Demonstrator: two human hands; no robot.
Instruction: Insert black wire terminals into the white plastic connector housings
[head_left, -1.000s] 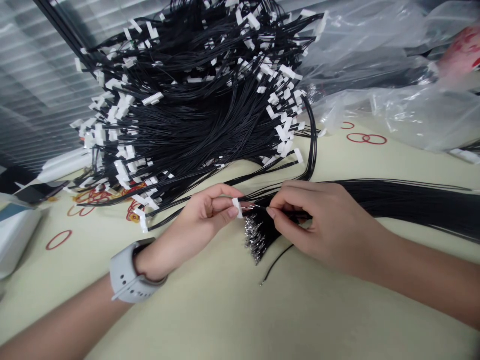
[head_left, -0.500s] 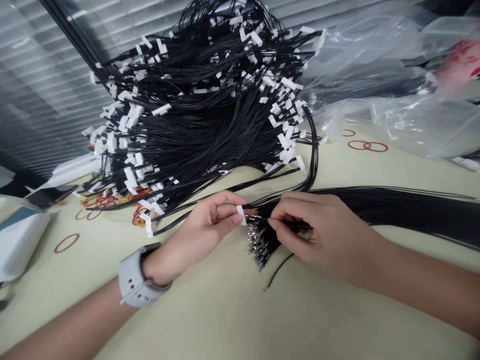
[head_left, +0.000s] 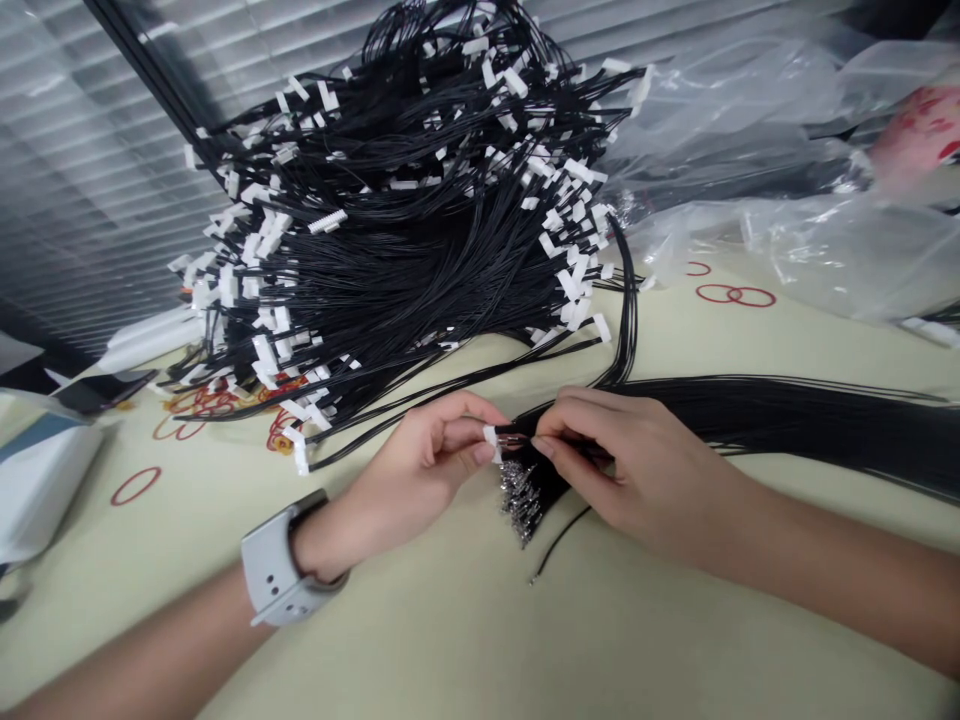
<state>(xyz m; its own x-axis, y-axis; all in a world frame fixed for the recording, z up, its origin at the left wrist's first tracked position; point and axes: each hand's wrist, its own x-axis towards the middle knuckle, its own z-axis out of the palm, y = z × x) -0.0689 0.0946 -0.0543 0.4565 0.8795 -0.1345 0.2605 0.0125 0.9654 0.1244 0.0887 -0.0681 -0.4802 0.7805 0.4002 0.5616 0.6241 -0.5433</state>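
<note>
Between the thumb and fingers of my left hand (head_left: 427, 455) is a white connector housing (head_left: 493, 443), its open side turned toward my right hand. My right hand (head_left: 630, 460) pinches a black wire close to its metal-tipped end, right beside the housing. Whether the tip has entered the housing I cannot make out. Under both hands lies a thick bundle of black wires (head_left: 810, 415), with bare metal terminals (head_left: 519, 500) fanned out at its near end. One loose wire (head_left: 555, 545) curves away below the bundle.
Behind my hands rises a large pile of black cables (head_left: 420, 260) with white connectors. Red rubber bands (head_left: 735, 295) lie on the pale table (head_left: 465, 640). Clear plastic bags (head_left: 847, 240) fill the back right. A white box (head_left: 45, 490) sits at the left edge.
My left hand has shifted slightly right and down with the connector housing. The gap to my right fingertips is narrower. My right hand keeps its pinch, almost unmoved.
</note>
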